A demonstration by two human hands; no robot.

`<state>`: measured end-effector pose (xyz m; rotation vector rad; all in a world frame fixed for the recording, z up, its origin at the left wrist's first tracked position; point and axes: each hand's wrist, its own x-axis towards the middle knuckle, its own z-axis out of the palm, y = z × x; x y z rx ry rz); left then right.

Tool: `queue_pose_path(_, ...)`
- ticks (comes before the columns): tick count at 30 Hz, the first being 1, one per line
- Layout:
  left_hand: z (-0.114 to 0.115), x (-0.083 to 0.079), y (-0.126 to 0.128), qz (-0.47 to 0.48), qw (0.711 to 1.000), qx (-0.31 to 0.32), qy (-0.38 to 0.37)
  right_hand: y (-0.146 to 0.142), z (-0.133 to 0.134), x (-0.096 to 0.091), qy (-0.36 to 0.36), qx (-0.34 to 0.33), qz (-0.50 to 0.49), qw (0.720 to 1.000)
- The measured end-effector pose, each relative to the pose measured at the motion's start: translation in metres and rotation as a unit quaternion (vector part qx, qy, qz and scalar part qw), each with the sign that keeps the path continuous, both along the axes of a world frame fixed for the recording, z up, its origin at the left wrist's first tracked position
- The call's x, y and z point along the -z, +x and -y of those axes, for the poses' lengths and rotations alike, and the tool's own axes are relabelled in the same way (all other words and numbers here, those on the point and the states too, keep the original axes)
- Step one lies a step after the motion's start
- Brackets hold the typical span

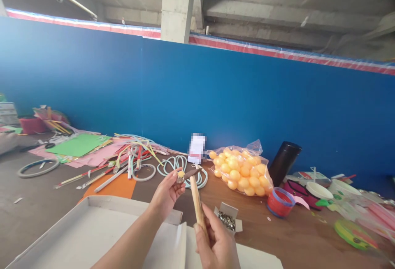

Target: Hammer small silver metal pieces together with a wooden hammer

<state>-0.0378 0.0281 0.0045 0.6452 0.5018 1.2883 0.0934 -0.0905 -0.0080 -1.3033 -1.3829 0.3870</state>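
Note:
My right hand is wrapped round the pale wooden handle of a hammer, which points up and away from me. Its dark, rusty-looking head lies across the top of the handle. To the left of that head, my left hand pinches a small, shiny piece with a yellow patch, too small to name. The hammer head seems close to these fingertips; whether they touch I cannot tell. Just right of my right hand stands an opened small white box full of little shiny metal pieces.
A large white cardboard tray lies in front of me. Behind are coiled pale-blue tubes, a bag of orange balls and a black cylinder. A red tape roll sits right; coloured sheets lie left. A blue partition rises behind.

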Motion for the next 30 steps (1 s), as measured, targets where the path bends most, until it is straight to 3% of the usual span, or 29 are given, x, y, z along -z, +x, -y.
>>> queue_pose_path(17, 0.0008, -0.0017, 0.0014, -0.003, 1.0, 0.003, -0.003, -0.0016, 0.0028, -0.0052, -0.013, -0.008, -0.002, 1.0)
queue_pose_path(30, -0.0008, 0.002, 0.0021, -0.006, 0.999, -0.007, -0.047, -0.0021, 0.0036, -0.0077, -0.005, -0.026, 0.001, 1.0)
